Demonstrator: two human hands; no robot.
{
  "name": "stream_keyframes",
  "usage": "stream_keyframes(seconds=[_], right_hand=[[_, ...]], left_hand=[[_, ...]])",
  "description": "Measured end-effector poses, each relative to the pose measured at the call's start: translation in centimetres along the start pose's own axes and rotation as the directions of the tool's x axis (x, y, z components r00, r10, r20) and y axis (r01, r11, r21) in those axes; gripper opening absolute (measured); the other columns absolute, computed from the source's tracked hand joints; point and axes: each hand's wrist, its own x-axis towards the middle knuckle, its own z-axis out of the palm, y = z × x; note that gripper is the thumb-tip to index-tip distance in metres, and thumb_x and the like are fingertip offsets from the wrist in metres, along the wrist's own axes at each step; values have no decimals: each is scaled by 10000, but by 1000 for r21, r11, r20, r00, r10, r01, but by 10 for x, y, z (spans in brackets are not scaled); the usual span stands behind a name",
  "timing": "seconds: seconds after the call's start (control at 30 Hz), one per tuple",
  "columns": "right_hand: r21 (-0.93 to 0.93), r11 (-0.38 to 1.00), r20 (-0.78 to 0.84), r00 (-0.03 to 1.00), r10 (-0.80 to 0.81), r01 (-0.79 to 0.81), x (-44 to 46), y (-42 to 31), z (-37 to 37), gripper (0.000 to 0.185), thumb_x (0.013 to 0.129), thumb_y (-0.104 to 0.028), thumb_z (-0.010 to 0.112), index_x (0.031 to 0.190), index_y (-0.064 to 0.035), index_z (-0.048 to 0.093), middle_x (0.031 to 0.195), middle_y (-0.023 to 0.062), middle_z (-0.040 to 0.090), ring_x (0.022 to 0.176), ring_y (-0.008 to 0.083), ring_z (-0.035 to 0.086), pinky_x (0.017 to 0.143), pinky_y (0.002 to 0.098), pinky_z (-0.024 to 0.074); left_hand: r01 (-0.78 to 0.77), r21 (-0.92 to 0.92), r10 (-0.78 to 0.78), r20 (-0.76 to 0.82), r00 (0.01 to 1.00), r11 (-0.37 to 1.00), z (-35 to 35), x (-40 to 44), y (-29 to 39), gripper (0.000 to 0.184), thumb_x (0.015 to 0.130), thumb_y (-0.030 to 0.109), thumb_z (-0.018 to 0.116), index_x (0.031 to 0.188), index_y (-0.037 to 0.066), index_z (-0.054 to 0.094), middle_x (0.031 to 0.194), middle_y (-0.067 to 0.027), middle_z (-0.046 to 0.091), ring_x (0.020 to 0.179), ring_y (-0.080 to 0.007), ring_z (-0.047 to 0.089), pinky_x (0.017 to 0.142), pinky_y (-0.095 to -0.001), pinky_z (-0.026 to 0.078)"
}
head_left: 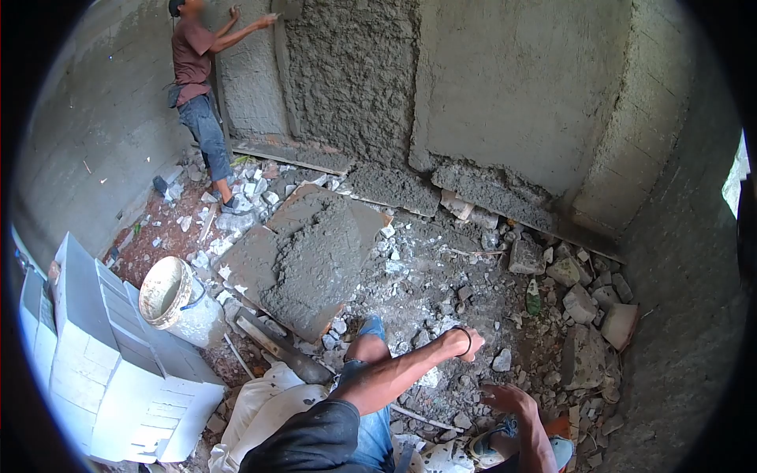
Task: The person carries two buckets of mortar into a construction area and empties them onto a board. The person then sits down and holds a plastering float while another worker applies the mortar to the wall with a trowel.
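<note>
My left hand point(468, 345), with a dark band at the wrist, reaches out over the rubble floor; its fingers are mostly hidden behind the back of the hand. Lower down on the right, my right hand point(509, 399) hangs above my shoe point(505, 430) with its fingers stretched out and nothing visible in them. Neither hand appears to touch anything. Broken stones and a small pale stone point(502, 360) lie beneath and beside them. Ahead to the left, a heap of wet mortar point(319, 252) is spread on a flat board point(244, 260).
A co-worker point(197, 71) faces the wall at the back left, both arms raised. A mortar-stained bucket point(201, 319) stands beside stacked white blocks point(118, 370). Rough wet mortar point(355, 79) covers part of the wall. Planks point(292, 158) line its foot; chunks of masonry point(583, 355) lie right.
</note>
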Motion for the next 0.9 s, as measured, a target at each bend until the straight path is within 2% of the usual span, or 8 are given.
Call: stream_keyframes(seconds=[0.33, 0.4, 0.47, 0.57, 0.7, 0.9], right_hand=[[69, 998, 14, 1000, -4, 3, 4, 11, 9, 467, 839, -370, 564, 1256, -166, 504, 1128, 137, 601, 1037, 305, 572, 903, 397, 433], [71, 997, 16, 1000, -7, 6, 3, 11, 7, 469, 840, -371, 562, 1259, -169, 501, 1148, 141, 591, 1047, 306, 567, 911, 396, 429], [19, 1000, 47, 999, 16, -17, 1, 9, 5, 497, 863, -453, 520, 1298, -219, 461, 1222, 112, 555, 1128, 288, 519, 966, 392, 388], [29, 999, 63, 998, 26, -28, 6, 14, 10, 499, 868, -465, 506, 1302, -223, 458, 1261, 102, 528, 1164, 290, 488, 997, 392, 355], [2, 1000, 48, 999, -6, 6, 12, 22, 17, 497, 871, -464, 500, 1305, -226, 455, 1277, 90, 517, 1170, 288, 483, 1006, 385, 347], [41, 999, 87, 996, 25, -29, 8, 15, 9, 491, 877, -466, 490, 1306, -230, 454, 1322, 70, 478, 1182, 280, 476, 1014, 380, 344]], left_hand=[[-19, 26, 20, -21, 1000, 999, 8, 9, -4, 248, 686, 150, 618, 875, -5, 666, 896, -185, 660, 836, -299, 649, 710, -389, 524], [-7, 42, 2, 109, 994, 999, 5, 10, -4, 359, 735, 228, 625, 1021, 13, 597, 976, -190, 637, 933, -334, 612, 780, -421, 508], [-10, 39, 5, 109, 994, 999, 4, 8, -2, 359, 735, 230, 624, 1020, 12, 597, 980, -190, 636, 936, -334, 611, 780, -421, 508], [-32, 54, 27, 91, 996, 998, 3, 6, -3, 359, 736, 232, 623, 1019, 12, 598, 986, -189, 635, 941, -333, 610, 779, -419, 508], [-29, 75, 21, 106, 994, 997, -4, 1, 2, 356, 736, 227, 625, 1020, 13, 599, 985, -187, 636, 941, -334, 609, 778, -417, 507], [-36, 59, 30, 99, 995, 998, -2, 3, 1, 364, 739, 222, 629, 1036, 15, 595, 986, -184, 637, 939, -334, 611, 776, -423, 507]])
